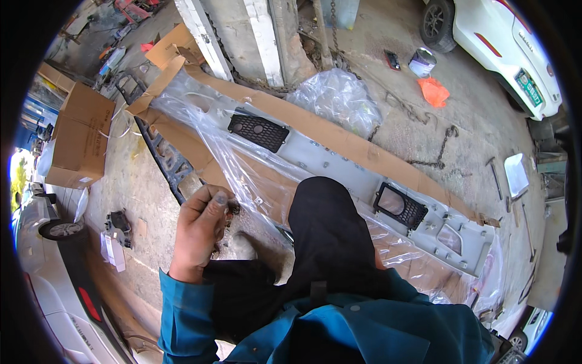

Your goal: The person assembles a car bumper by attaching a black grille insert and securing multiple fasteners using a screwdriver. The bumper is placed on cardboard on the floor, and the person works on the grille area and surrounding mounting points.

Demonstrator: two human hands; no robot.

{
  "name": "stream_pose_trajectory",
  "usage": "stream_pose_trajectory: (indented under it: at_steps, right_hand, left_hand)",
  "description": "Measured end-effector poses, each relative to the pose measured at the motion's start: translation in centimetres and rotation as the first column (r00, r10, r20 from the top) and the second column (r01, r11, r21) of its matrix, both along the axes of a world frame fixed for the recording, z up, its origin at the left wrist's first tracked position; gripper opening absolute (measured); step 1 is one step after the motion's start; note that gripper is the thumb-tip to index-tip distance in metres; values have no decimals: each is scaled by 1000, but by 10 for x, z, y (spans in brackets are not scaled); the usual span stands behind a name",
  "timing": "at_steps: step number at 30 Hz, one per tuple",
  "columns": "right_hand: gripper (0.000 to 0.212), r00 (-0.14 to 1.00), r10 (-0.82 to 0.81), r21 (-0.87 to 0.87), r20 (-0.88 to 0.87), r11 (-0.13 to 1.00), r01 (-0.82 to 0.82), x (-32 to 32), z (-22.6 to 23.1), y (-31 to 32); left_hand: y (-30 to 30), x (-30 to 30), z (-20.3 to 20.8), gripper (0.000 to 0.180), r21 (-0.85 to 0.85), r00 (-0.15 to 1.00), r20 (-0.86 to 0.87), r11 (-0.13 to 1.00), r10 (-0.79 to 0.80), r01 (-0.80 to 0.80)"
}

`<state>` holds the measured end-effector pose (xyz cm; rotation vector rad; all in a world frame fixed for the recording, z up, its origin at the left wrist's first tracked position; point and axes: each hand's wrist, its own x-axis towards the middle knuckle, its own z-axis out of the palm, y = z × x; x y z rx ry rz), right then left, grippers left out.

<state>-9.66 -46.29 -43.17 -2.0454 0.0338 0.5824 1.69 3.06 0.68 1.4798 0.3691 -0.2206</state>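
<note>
A worn, stained concrete floor (376, 48) is being lit by pale light, and at the far left edge a bright patch (22, 176) is being tinged with yellow-green. At the top, a rough grey pillar (233, 30) is being flanked by white-painted posts (265, 42), with a hanging chain (333, 15) being seen to their right. The space is being shared by a white car (482, 30) at upper right, a pale car (48, 297) at lower left and a large brown carton (80, 136) above it.

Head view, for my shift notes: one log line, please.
left hand: closed, contents unclear; right hand: not clearly visible; gray panel: on cardboard
</note>
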Motion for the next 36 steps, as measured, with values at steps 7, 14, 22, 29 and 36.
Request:
stream_pose_trajectory:
  at_steps: [7, 14, 22, 29, 36]
  right_hand:
    - [42, 964, 265, -348, -13, 903, -253, 32, 24, 2]
    - [32, 641, -543, 510, -542, 394, 765, 224, 89, 38]
    - [26, 474, -695, 469, -540, 219, 855, 322, 72, 21]
    - [44, 780, -439, 216, -445, 793, 570, 275, 70, 37]
    - [31, 645, -682, 554, -345, 407, 726, 320, 58, 19]
  left_hand:
    - [-4, 13, -9, 25, -163, 990, -56, 977, 131, -139]
    - [-4, 13, -15, 25, -11, 999, -7, 999, 52, -52]
    - [-2, 2, -16, 22, 54, 998, -1, 997, 57, -57]
    - [9, -14, -8, 24, 43, 996, 24, 996, 84, -85]
    - [8, -2, 0, 25, 67, 996, 71, 996, 58, -63]
